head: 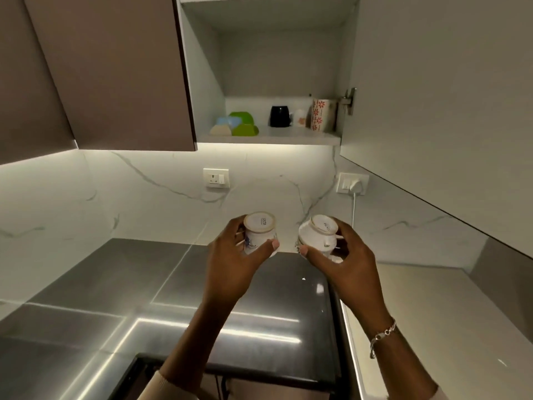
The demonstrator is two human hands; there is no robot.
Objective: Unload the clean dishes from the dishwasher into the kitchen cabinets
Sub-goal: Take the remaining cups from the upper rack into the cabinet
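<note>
Cabinet shelf (274,137): green bowls (243,124), black mug (280,116) | left grip (230,264) clasps cup 1 (259,229) | right grip (346,264) clasps cup 2 (317,235)

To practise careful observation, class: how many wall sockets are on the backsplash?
2: the empty socket below the open cabinet, and the plugged socket to its right, holding a white plug. Others may be hidden.

Two hands show at lower centre, the left hand (230,264) and the right hand (346,261), with one bracelet (383,334). Two upturned white cups, one held in each hand: the left cup (259,235) and the right cup (317,235). Two wall sockets at mid frame, the left socket (215,178) and the right socket (343,183), and one plug (355,187). On the one cabinet shelf (288,137), upper centre, are seven items: the upper green dish (242,116), the lower green dish (245,130), one blue dish (228,121), one cream dish (220,130), one black mug (280,116), one small white cup (300,118) and one flowered mug (320,114).
</note>
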